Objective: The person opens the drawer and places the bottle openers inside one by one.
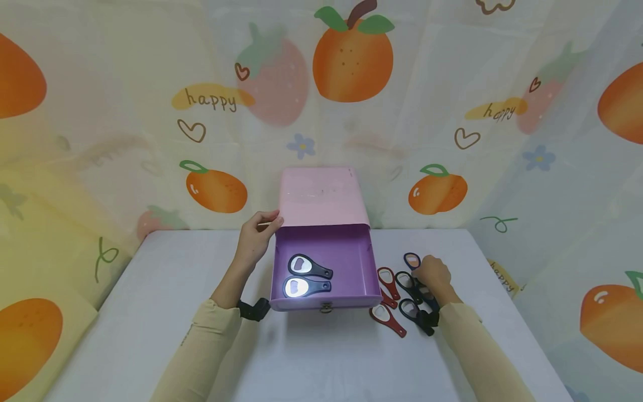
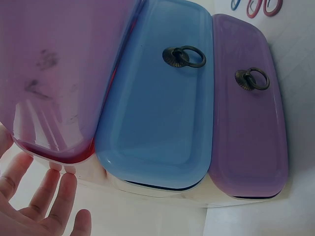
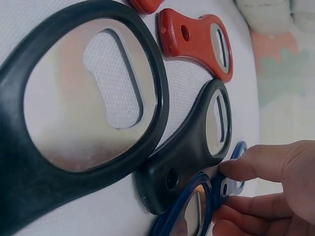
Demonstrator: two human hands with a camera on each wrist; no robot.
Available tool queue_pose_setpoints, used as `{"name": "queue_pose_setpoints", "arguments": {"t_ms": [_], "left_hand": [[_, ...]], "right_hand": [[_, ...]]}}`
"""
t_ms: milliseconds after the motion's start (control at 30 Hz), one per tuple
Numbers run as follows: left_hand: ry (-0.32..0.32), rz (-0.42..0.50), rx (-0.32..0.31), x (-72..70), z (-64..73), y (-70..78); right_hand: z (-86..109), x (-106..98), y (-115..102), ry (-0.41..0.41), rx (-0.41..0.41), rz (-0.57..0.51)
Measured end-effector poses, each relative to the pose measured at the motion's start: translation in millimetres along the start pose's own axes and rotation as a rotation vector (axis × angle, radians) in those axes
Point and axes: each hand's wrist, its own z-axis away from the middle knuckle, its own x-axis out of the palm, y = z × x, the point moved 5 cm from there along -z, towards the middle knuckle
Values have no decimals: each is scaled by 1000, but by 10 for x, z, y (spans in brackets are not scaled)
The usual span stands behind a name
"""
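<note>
A pink box (image 1: 321,195) stands at the back of the table with its purple drawer (image 1: 351,262) pulled out. Two black bottle openers (image 1: 307,265) (image 1: 303,287) lie in the drawer. My left hand (image 1: 256,234) rests against the box's left front corner, and its straight fingers (image 2: 49,196) show in the left wrist view. Over a cluster of openers right of the drawer is my right hand (image 1: 432,273). In the right wrist view, the right hand (image 3: 221,192) pinches the handle of a blue bottle opener (image 3: 189,211).
Loose red openers (image 1: 388,279) (image 1: 387,319) and black ones (image 1: 406,281) (image 1: 412,310) lie on the white table (image 1: 311,357). Another blue opener (image 1: 412,260) lies behind them. The left wrist view shows a blue drawer front (image 2: 157,108) and a purple one (image 2: 246,128) with ring pulls. Fruit-print cloth surrounds the table.
</note>
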Motion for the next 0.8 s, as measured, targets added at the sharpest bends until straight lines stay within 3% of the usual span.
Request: {"name": "queue_pose_setpoints", "arguments": {"t_ms": [333,800], "left_hand": [[0,-3,-3,6,5,25],[-4,-21,-17,3,22,1]], "right_hand": [[31,-53,41,30,-36,-48],[98,-336,-111,87,-89,-45]]}}
